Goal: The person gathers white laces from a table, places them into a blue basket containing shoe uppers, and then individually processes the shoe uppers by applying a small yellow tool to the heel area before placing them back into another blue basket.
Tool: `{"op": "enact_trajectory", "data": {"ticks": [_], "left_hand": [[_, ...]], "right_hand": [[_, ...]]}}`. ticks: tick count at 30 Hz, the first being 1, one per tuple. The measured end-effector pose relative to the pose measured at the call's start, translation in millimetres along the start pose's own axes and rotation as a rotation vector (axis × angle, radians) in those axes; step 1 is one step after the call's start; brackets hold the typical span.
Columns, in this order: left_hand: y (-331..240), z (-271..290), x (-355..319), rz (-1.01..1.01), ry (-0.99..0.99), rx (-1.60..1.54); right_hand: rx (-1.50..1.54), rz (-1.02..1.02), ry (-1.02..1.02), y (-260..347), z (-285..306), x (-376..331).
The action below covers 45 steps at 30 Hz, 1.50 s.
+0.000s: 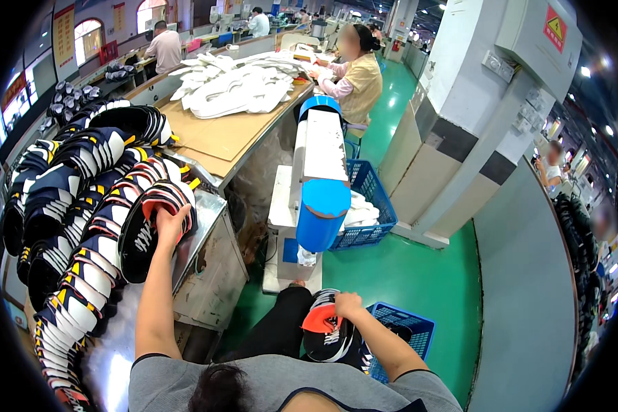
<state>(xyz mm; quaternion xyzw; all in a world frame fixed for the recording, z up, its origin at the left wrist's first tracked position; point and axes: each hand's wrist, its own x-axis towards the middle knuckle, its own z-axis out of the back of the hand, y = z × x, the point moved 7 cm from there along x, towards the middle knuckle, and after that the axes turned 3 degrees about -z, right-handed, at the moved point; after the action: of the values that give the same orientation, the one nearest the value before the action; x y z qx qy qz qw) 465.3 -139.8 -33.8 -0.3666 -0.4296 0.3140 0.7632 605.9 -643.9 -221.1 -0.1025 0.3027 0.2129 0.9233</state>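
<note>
On the left, at the edge of a shiny metal-topped table (202,230), your left hand (174,221) is curled into the opening of a rounded black shoe upper with coral lining (136,240), gripping it, its fingers partly hidden. It lies against long nested rows of navy, white and black shoe uppers (93,257). Over your lap, your right hand (348,304) is closed on the rim of a black shoe upper with a bright orange tongue (326,345), beside a blue plastic lattice basket (424,334). In front of you stands a white machine with blue covers (321,154).
</note>
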Motion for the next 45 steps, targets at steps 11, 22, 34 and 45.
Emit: {"op": "enact_trajectory", "data": {"ticks": [11, 22, 34, 45], "left_hand": [[-187, -78, -265, 0.473, 1.266, -0.926], [-98, -148, -283, 0.844, 0.937, -0.857], [-92, -163, -206, 0.636, 0.949, -0.664], [-79, -221, -210, 0.575, 0.975, -0.541]], "right_hand": [[1.272, 0.143, -1.011, -11, 63, -89], [1.653, 0.450, -0.524, 55, 59, -94], [1.426, 0.284, -0.363, 60, 100, -41], [1.551, 0.300, -0.410, 56, 103, 6]]}}
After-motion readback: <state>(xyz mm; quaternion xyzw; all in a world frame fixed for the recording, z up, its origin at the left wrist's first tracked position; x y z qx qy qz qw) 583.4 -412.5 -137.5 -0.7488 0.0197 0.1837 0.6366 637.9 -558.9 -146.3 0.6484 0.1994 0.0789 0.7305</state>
